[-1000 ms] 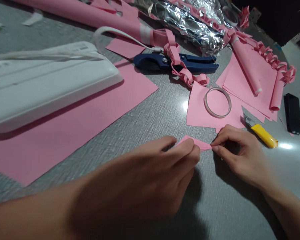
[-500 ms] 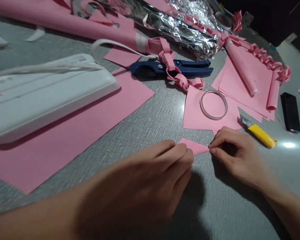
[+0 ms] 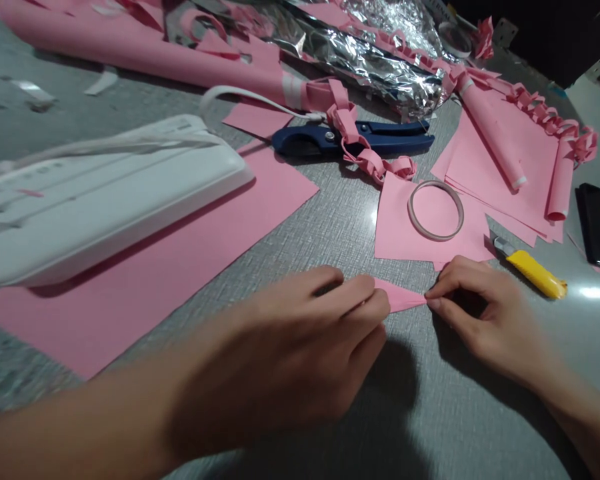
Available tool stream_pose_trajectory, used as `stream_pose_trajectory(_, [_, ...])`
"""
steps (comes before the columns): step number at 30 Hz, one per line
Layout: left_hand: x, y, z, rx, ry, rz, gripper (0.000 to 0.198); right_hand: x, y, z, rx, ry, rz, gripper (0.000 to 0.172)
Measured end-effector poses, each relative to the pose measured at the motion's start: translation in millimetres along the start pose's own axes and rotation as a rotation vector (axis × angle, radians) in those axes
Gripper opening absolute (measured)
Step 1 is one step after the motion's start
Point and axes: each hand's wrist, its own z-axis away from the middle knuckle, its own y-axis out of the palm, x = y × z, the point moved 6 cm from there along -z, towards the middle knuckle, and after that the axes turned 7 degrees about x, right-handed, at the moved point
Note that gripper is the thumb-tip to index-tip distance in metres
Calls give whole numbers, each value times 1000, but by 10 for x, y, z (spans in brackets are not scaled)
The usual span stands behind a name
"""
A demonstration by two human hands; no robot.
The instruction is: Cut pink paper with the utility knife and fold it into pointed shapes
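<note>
A small folded piece of pink paper [image 3: 403,297] stretches between my two hands, tapering to a point on the right. My right hand [image 3: 485,310] pinches that tip between thumb and forefinger. Closed on the paper's other end is my left hand [image 3: 325,340], whose fingers hide much of it. Just beyond the hands a roll of tape [image 3: 436,237] lies flat on a pink sheet [image 3: 393,230]. A yellow utility knife [image 3: 537,273] with its blade out rests to the right of that sheet.
Blue-handled scissors or cutters [image 3: 305,141] lie under a pink paper chain [image 3: 373,163]. At left a white device [image 3: 130,193] sits on a large pink sheet [image 3: 180,280]. Pink paper rolls [image 3: 493,133], crumpled foil [image 3: 375,63] and a black phone [image 3: 599,227] are farther off.
The whole view has shifted, so things appear slightly farther right. My left hand now covers more of the folded paper; my right hand keeps its pinch on the tip.
</note>
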Motion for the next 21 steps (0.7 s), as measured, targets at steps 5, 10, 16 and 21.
stream_pose_trajectory(5, [10, -16, 10, -69, -75, 119, 34, 7, 7, 17, 3, -52, 26, 17])
stream_pose_trajectory(10, [22, -8, 19, -124, -124, 178, 41, 55, 11, 85, -48, -224, 151, 18])
stream_pose_trajectory(16, [52, -17, 46, -88, -93, 190, 36, 116, 132, 208, 67, -460, 406, 29])
stream_pose_trajectory(21, [-6, 96, 144, -70, -185, 244, 34, 127, 188, 243, 29, -528, 461, 19])
